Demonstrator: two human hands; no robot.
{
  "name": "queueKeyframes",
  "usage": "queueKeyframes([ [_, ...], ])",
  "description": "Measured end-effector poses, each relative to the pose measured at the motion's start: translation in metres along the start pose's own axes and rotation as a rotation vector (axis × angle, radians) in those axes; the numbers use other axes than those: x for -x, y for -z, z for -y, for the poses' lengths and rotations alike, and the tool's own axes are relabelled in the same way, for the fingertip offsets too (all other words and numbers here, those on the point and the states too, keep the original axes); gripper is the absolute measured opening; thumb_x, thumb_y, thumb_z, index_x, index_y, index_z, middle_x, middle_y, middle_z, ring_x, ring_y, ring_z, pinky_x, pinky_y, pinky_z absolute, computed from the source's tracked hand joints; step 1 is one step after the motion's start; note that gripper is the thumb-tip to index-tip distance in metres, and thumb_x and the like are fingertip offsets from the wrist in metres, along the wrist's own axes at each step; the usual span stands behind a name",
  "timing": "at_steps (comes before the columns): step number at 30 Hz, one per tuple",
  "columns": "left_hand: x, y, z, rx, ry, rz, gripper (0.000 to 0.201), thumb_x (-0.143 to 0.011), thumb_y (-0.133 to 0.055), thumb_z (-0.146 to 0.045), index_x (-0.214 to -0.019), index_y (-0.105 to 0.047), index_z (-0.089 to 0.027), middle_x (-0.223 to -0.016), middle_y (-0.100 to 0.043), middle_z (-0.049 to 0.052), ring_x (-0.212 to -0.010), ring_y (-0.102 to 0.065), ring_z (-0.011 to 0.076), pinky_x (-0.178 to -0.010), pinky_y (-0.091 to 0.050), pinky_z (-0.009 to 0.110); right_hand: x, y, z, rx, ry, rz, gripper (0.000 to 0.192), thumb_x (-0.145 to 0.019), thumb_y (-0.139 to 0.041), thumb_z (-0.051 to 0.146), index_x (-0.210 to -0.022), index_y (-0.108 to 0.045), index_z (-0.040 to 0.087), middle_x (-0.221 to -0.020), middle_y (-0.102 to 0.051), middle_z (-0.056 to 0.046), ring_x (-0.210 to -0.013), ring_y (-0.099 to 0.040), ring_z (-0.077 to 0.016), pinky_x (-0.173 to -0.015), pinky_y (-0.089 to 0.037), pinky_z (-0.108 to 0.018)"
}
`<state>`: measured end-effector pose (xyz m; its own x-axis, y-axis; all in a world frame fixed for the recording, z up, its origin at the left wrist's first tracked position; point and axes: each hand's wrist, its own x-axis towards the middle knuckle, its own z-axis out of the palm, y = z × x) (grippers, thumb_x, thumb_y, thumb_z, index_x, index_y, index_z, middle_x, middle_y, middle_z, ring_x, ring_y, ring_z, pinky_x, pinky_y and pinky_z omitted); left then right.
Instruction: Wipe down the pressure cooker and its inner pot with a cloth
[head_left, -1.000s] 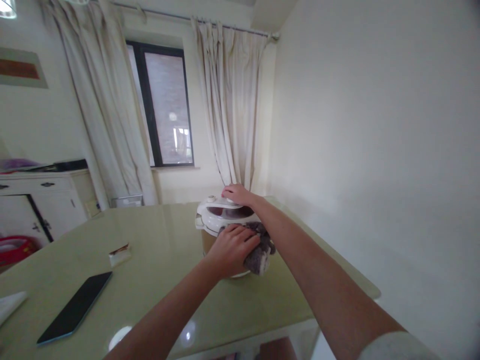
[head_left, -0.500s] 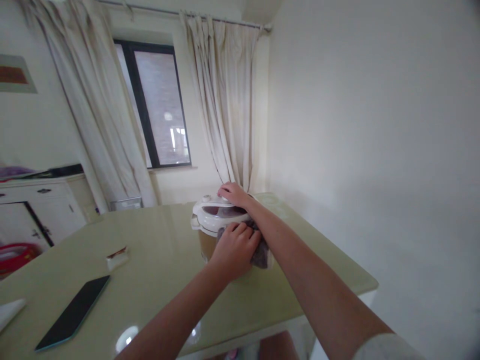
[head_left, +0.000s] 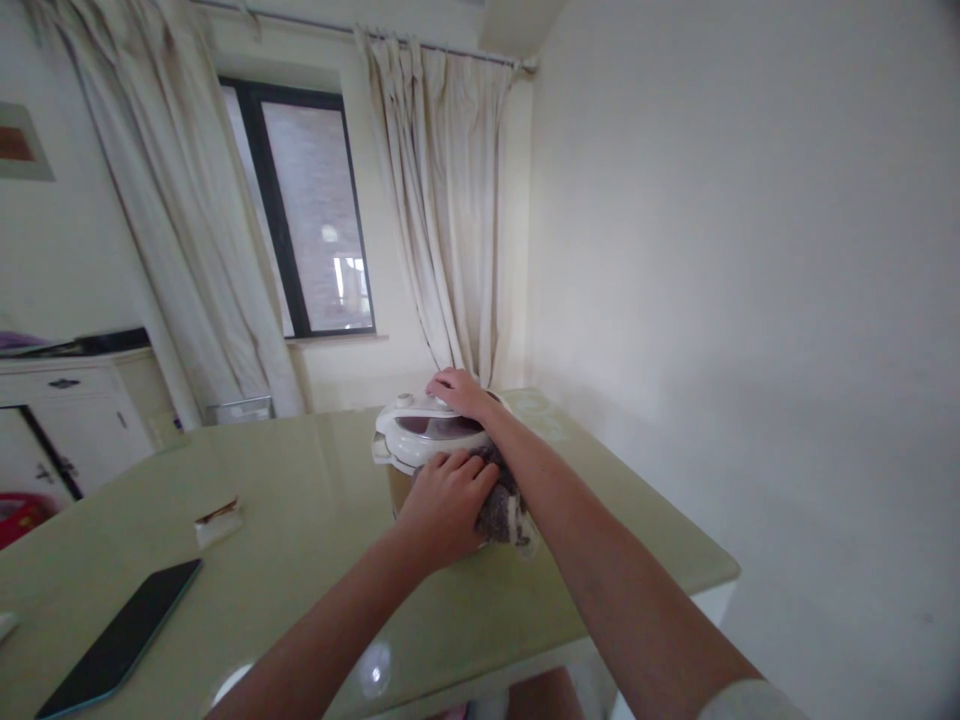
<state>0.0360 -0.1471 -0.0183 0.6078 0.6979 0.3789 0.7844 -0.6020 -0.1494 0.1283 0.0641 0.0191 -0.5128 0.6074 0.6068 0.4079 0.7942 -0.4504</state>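
Observation:
A white-lidded electric cooker (head_left: pixel 420 427) with a tan body stands upright on the pale green table. My left hand (head_left: pixel 448 500) is closed on a grey-purple cloth (head_left: pixel 501 512), pressing it against the near side of the cooker just under the lid rim. The cloth's loose, light-edged end hangs to the right of that hand. On top of the lid, my right hand (head_left: pixel 459 391) has its fingers curled over the lid handle. My right forearm crosses in front of the cooker's right side and hides part of it.
A black tablet (head_left: pixel 120 635) lies on the table (head_left: pixel 300 520) at the left, with a small white packet (head_left: pixel 219 522) beyond it. Behind are curtains (head_left: pixel 450 200) and a window. A white cabinet (head_left: pixel 82 400) stands at far left; a bare wall rises on the right.
The view has turned slightly right, shifting everything leftward. My left hand has slid a little left along the cooker, and more of the cloth's loose end shows. My right hand stays on the lid.

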Motion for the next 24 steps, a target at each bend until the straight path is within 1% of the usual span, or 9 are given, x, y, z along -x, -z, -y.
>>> queueKeyframes([
  [3,-0.012,0.004,-0.007,0.010,-0.056,0.011,0.043,-0.079,-0.075,-0.030,-0.120,-0.066,-0.021,-0.119,-0.074,0.011,-0.116,-0.063,0.0334,-0.099,-0.048,0.049,0.001,0.001,0.002,-0.007,-0.006,0.004,0.024,-0.100,-0.060,0.022,-0.084,-0.077,0.016,-0.090,-0.072,-0.003,-0.092,-0.061,-0.0151,-0.087,-0.041,-0.027],
  [6,-0.006,0.001,-0.004,0.043,-0.035,-0.024,0.046,-0.078,-0.076,-0.028,-0.122,-0.066,-0.022,-0.119,-0.074,0.010,-0.116,-0.064,0.0330,-0.099,-0.049,0.049,0.002,0.002,0.001,-0.041,-0.006,0.010,0.024,-0.101,-0.060,0.025,-0.085,-0.077,0.017,-0.090,-0.072,-0.003,-0.092,-0.061,-0.0155,-0.088,-0.041,-0.027],
  [11,0.018,-0.001,0.012,0.167,0.202,-0.105,0.045,-0.075,-0.080,-0.027,-0.118,-0.068,-0.028,-0.110,-0.076,0.006,-0.103,-0.069,0.0289,-0.087,-0.053,0.040,0.002,0.000,-0.004,-0.051,-0.033,0.005,0.025,-0.101,-0.062,0.033,-0.089,-0.078,0.018,-0.091,-0.072,-0.003,-0.092,-0.061,-0.0160,-0.087,-0.041,-0.028],
  [13,0.018,-0.003,0.011,0.153,0.241,-0.115,0.041,-0.075,-0.078,-0.025,-0.115,-0.068,-0.027,-0.109,-0.076,0.006,-0.103,-0.069,0.0293,-0.085,-0.053,0.041,0.001,-0.001,-0.005,-0.042,-0.035,0.002,0.025,-0.101,-0.063,0.033,-0.089,-0.078,0.018,-0.092,-0.071,-0.003,-0.092,-0.061,-0.0159,-0.087,-0.041,-0.028],
  [14,0.016,-0.004,0.009,0.136,0.223,-0.110,0.041,-0.075,-0.079,-0.026,-0.115,-0.068,-0.027,-0.109,-0.076,0.007,-0.105,-0.068,0.0302,-0.087,-0.053,0.042,0.001,-0.001,-0.005,-0.041,-0.031,0.002,0.025,-0.101,-0.063,0.033,-0.089,-0.078,0.018,-0.092,-0.071,-0.003,-0.092,-0.061,-0.0159,-0.087,-0.041,-0.028],
  [18,0.003,-0.008,-0.002,0.098,0.033,-0.085,0.049,-0.074,-0.080,-0.027,-0.121,-0.067,-0.024,-0.123,-0.074,0.010,-0.119,-0.064,0.0331,-0.101,-0.050,0.049,0.002,-0.002,-0.004,-0.050,-0.030,-0.002,0.025,-0.101,-0.063,0.033,-0.088,-0.077,0.017,-0.093,-0.071,-0.004,-0.092,-0.061,-0.0163,-0.088,-0.041,-0.028],
  [19,0.002,-0.008,-0.002,0.106,0.012,-0.082,0.050,-0.074,-0.080,-0.026,-0.122,-0.067,-0.025,-0.125,-0.074,0.010,-0.121,-0.063,0.0330,-0.103,-0.049,0.049,0.002,-0.002,-0.004,-0.055,-0.034,-0.003,0.026,-0.101,-0.062,0.034,-0.088,-0.078,0.018,-0.092,-0.071,-0.003,-0.093,-0.061,-0.0164,-0.088,-0.042,-0.028],
  [21,0.006,-0.006,0.005,0.144,0.043,-0.083,0.049,-0.074,-0.078,-0.023,-0.121,-0.067,-0.026,-0.123,-0.074,0.009,-0.119,-0.064,0.0323,-0.102,-0.049,0.048,0.003,-0.001,-0.003,-0.066,-0.039,-0.003,0.028,-0.102,-0.061,0.037,-0.089,-0.078,0.018,-0.092,-0.072,-0.003,-0.093,-0.061,-0.0168,-0.088,-0.042,-0.028],
  [24,0.019,0.001,0.029,0.254,0.177,-0.110,0.046,-0.074,-0.073,-0.017,-0.118,-0.068,-0.028,-0.116,-0.075,0.005,-0.111,-0.067,0.0286,-0.096,-0.052,0.041,0.003,-0.001,-0.003,-0.092,-0.024,0.004,0.031,-0.102,-0.062,0.042,-0.088,-0.078,0.019,-0.094,-0.073,-0.004,-0.094,-0.062,-0.0174,-0.089,-0.043,-0.029],
])
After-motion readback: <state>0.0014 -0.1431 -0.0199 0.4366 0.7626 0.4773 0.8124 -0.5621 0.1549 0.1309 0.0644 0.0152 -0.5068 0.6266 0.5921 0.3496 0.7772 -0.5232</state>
